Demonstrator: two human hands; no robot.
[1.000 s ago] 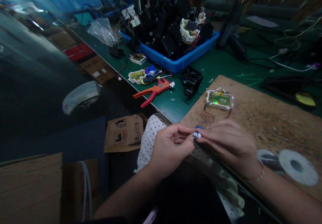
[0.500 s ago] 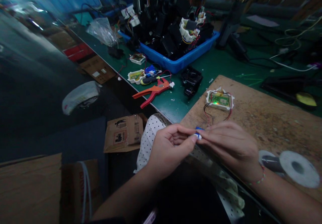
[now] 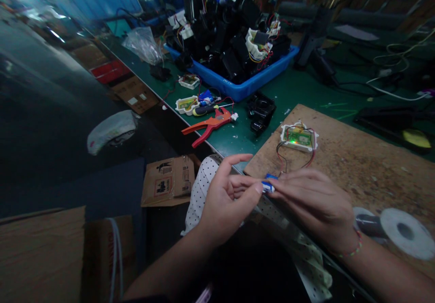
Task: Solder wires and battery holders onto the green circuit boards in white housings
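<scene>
A small blue and white piece (image 3: 268, 187) is pinched between my two hands at the board's near edge. My left hand (image 3: 231, 198) holds its left end between thumb and a finger, with the index finger raised. My right hand (image 3: 314, 198) grips its right end, fingers pressed together. Part of the piece is hidden by the fingers. Red and black wires run from near my right fingertips to a white-framed green circuit board (image 3: 299, 137), where a small light glows, lying on the brown wooden board (image 3: 370, 158).
A blue tray (image 3: 238, 90) heaped with black housings stands at the back. Red-orange cutters (image 3: 210, 126), a screwdriver (image 3: 204, 110) and a black part (image 3: 261, 112) lie on the green table. A wire spool (image 3: 404, 230) is at the right.
My left index finger has lifted away from the blue and white piece, so more of it shows. The view has shifted slightly; the hands stay together.
</scene>
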